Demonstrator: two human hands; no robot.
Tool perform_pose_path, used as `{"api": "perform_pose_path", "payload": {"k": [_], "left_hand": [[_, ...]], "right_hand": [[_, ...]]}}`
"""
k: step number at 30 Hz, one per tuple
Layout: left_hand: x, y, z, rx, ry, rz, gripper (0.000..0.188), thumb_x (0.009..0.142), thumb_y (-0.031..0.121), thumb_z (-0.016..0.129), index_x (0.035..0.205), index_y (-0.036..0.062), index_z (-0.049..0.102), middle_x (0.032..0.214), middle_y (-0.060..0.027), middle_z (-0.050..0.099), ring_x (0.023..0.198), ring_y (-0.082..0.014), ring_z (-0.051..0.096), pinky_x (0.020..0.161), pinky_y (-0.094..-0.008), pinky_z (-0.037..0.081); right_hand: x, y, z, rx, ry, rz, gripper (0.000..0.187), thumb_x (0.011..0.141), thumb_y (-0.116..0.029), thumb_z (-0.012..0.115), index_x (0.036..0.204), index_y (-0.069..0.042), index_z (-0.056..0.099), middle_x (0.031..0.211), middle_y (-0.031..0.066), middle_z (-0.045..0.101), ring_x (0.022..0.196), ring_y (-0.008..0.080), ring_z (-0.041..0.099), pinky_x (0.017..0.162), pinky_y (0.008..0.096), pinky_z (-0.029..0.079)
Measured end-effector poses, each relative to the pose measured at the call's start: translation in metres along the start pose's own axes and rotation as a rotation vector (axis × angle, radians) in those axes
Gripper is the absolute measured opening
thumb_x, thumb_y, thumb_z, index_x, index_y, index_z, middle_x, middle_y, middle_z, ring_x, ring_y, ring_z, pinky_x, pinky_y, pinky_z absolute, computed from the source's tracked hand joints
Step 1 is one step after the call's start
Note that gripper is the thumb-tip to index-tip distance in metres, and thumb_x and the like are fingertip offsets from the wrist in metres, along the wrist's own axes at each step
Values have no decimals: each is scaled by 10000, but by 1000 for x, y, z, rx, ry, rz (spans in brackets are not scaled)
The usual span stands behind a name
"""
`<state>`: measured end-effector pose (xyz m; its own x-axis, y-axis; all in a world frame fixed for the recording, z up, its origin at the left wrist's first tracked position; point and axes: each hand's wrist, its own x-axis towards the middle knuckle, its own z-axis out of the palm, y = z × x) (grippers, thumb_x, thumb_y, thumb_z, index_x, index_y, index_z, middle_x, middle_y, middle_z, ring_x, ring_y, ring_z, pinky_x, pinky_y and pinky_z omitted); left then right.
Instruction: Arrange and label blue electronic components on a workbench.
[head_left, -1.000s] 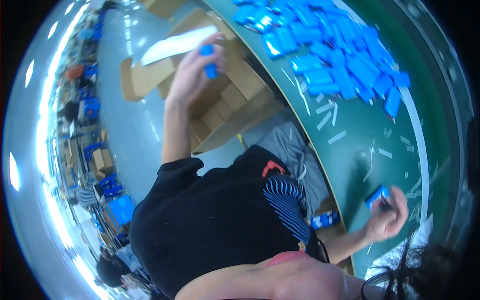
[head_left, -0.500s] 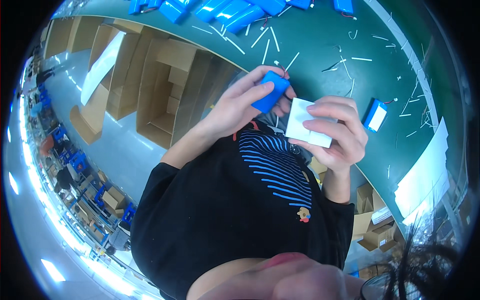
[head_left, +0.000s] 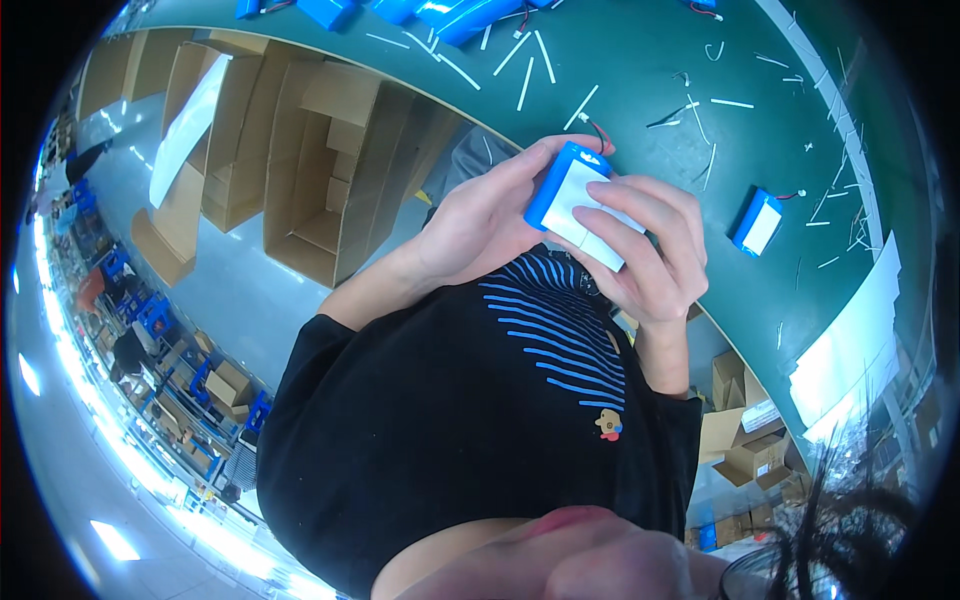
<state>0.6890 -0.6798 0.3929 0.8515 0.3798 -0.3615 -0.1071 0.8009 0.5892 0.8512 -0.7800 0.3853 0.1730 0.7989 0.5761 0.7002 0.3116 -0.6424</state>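
My left hand (head_left: 482, 222) is closed around a blue battery pack (head_left: 543, 202), with its thin red and dark lead and small white plug (head_left: 586, 119) sticking out past the fingertips. Over the pack's upper face lies a flat white rectangular piece (head_left: 573, 204). Two fingers of my right hand (head_left: 660, 250) press on that white piece while its thumb is underneath, so it is pinched at the right side. Whether the piece is stuck down or only resting on the pack, I cannot tell. The palm side of my left hand is partly hidden.
On the green table (head_left: 640, 60) several blue battery packs (head_left: 465, 18) lie along the far side. One pack with a white face (head_left: 758, 226) sits to the right. Thin white strips (head_left: 527, 82) are scattered about. White sheets (head_left: 850, 345) hang over the right edge; open cardboard boxes (head_left: 310, 200) stand at left.
The white piece in my right hand has moved left onto the blue pack; before, the two were side by side. The pack has turned slightly and shifted right.
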Motion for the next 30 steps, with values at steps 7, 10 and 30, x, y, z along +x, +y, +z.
{"api": "perform_pose_path", "payload": {"k": [7, 10, 30], "left_hand": [[1, 1, 4, 13, 3, 13, 617, 1149, 416, 259, 1604, 2, 302, 1586, -169, 384, 1405, -290, 469, 1154, -460, 429], [0, 2, 4, -5, -5, -6, 614, 1150, 413, 259, 1600, -2, 309, 1583, -168, 390, 1397, -286, 479, 1154, -448, 428], [3, -7, 4, 39, -35, -31, 441, 1156, 193, 333, 1552, 8, 391, 1480, -151, 507, 1303, -238, 552, 1084, -357, 483]], "right_hand": [[3, -2, -2, 9, -20, 51, 288, 723, -90, 909, 983, -63, 791, 1124, 60, 755, 998, 254, 695, 862, 354, 588], [4, -2, -1, 8, -8, 42, 292, 714, -97, 916, 976, -70, 791, 1116, 55, 754, 992, 249, 695, 855, 350, 585], [-2, -3, -5, -5, -18, 52, 291, 716, -107, 910, 977, -68, 789, 1105, 47, 751, 989, 246, 688, 848, 359, 582]]}}
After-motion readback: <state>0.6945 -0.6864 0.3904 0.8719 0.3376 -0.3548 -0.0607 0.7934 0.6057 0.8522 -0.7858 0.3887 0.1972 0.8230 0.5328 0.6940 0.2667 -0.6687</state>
